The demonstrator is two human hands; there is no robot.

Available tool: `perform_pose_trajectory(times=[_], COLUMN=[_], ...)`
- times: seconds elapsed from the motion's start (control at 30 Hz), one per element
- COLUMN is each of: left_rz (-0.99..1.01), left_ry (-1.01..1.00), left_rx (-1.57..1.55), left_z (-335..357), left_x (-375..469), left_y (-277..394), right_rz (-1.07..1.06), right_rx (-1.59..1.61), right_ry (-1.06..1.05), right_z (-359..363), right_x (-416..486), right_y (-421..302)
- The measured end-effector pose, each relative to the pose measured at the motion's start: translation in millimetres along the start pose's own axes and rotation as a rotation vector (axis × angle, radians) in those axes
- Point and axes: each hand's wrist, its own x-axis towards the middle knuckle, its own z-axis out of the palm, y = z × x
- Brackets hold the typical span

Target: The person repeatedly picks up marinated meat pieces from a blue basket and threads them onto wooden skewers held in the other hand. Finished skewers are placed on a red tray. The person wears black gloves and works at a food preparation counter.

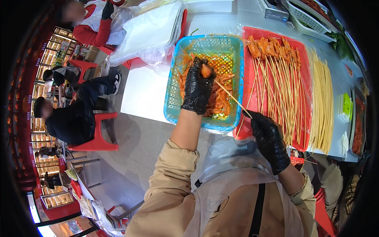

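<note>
My left hand, in a black glove, holds a piece of red-orange marinated meat over a blue plastic basket. More sauced meat lies in the basket among oily red marinade. My right hand, also black-gloved, grips a bamboo skewer near its lower end. The skewer slants up to the meat in my left hand; its tip is hidden there. Just right of the basket, a red tray lined with clear plastic holds many skewers, with loaded meat at their far ends.
A bundle of bare bamboo skewers lies right of the tray. Beyond it are a metal tray of red meat and white baskets. A glove box stands at the back. Plastic-covered trays and a co-worker are at upper left.
</note>
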Motion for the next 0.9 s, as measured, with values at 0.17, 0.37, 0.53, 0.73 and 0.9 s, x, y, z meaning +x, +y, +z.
perform_pose_trajectory(times=[0.17, 0.37, 0.53, 0.73, 0.9], left_rz=[0.037, -0.034, 0.021, 0.058, 0.027], left_ry=[-0.06, -0.106, -0.072, -0.06, -0.037], left_rx=[-0.048, -0.059, -0.03, 0.071, 0.055], left_z=[13.0, 20.4, 28.3, 29.8, 31.5], left_x=[-12.0, -26.6, -28.7, -30.2, -31.6], left_y=[-18.0, -12.6, -18.4, -21.2, -22.6], right_rz=[-0.251, -0.202, -0.192, -0.117, -0.111], right_rx=[-0.183, -0.202, -0.204, -0.175, -0.098], right_ry=[0.097, 0.109, 0.094, 0.073, 0.071], right_z=[6.1, 4.7, 2.4, -1.7, -3.4], right_x=[3.8, 2.7, -0.6, -1.2, -1.6], right_y=[8.5, 16.9, 21.2, 23.6, 23.7])
